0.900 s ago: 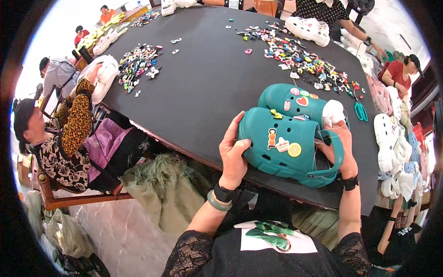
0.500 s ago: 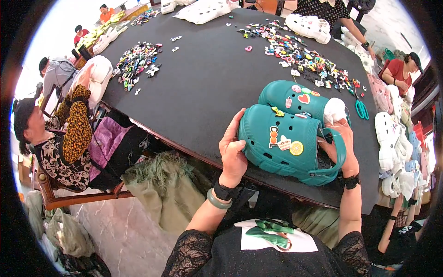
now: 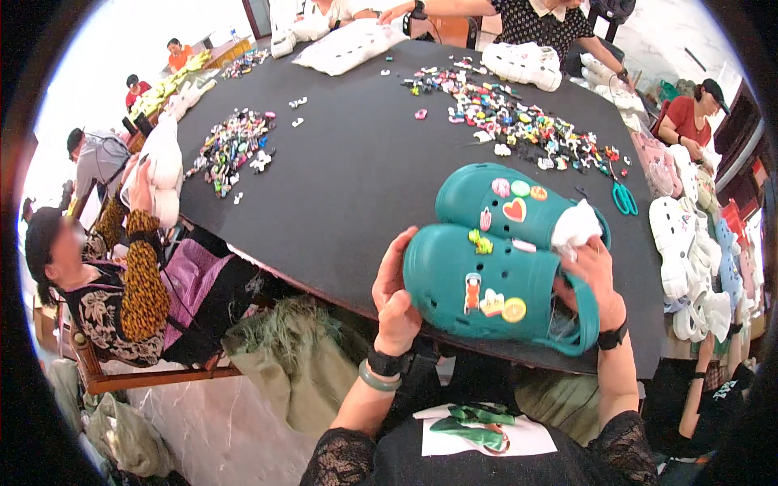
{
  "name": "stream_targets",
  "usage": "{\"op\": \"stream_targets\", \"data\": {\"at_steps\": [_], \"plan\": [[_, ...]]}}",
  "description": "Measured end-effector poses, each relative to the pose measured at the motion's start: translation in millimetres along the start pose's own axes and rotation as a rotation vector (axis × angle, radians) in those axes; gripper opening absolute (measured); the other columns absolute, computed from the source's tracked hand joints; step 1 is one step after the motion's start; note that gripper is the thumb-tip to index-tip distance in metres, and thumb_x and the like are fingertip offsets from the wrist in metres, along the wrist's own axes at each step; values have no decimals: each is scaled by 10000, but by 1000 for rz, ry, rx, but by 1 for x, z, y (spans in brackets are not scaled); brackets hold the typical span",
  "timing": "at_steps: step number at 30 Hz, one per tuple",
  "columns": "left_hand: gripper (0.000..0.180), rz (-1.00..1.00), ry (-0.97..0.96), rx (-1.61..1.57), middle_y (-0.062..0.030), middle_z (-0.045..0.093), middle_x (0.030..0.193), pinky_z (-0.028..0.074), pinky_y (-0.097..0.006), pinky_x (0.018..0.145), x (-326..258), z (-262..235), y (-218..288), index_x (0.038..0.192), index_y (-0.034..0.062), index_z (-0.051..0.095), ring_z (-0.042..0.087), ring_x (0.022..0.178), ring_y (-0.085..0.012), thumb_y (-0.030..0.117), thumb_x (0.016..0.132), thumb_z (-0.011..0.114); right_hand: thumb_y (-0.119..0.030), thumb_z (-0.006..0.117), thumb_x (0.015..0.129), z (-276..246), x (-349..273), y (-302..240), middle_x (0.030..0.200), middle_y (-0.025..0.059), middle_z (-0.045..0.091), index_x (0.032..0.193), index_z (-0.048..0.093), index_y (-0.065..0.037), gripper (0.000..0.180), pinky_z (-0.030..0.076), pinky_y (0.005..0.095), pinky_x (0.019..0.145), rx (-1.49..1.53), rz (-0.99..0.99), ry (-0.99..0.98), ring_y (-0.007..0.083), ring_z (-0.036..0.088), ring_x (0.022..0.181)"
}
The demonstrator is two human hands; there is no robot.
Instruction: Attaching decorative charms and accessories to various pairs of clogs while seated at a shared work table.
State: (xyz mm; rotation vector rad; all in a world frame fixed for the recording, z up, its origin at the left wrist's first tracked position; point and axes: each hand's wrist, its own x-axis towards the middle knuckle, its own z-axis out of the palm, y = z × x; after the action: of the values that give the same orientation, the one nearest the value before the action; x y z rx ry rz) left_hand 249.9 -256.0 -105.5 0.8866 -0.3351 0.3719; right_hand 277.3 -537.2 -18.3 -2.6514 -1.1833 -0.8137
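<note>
Your left hand (image 3: 395,301) is closed on the toe end of the near teal clog (image 3: 494,287), with the thumb on its upper side and the fingers under it. You hold this clog just above the near edge of the round black desk (image 3: 348,178). On the clog's top sit three small charms (image 3: 491,300) in a row, and a yellow-green one sits closer to the toe.

Just behind the near clog, touching it, the second teal clog (image 3: 502,202) lies on the desk, with a heart charm (image 3: 514,210) and some round ones on top and white paper (image 3: 575,227) stuffed in its opening.

Your right hand (image 3: 596,279) grips the heel end of the near clog, the fingers at its opening and its strap.

Behind the second clog, a wide pile of coloured charms (image 3: 519,121) is spread on the desk. To the right of that clog, green scissors (image 3: 623,198) lie near the desk edge, and further right, white clogs (image 3: 681,243) are stacked.
</note>
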Motion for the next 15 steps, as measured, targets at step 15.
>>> {"op": "stream_targets", "data": {"at_steps": [15], "plan": [[803,-194,-333,-199,-156,456,1343,388,-440,1020,-9,-63,-6,1403,45,313,467,1218,-285,71,714,724,-324,711,718,-3,-82,-30,1249,106,562,1191,578,-84,547,337,395,1047,760,340,-79,289,495,1194]]}}
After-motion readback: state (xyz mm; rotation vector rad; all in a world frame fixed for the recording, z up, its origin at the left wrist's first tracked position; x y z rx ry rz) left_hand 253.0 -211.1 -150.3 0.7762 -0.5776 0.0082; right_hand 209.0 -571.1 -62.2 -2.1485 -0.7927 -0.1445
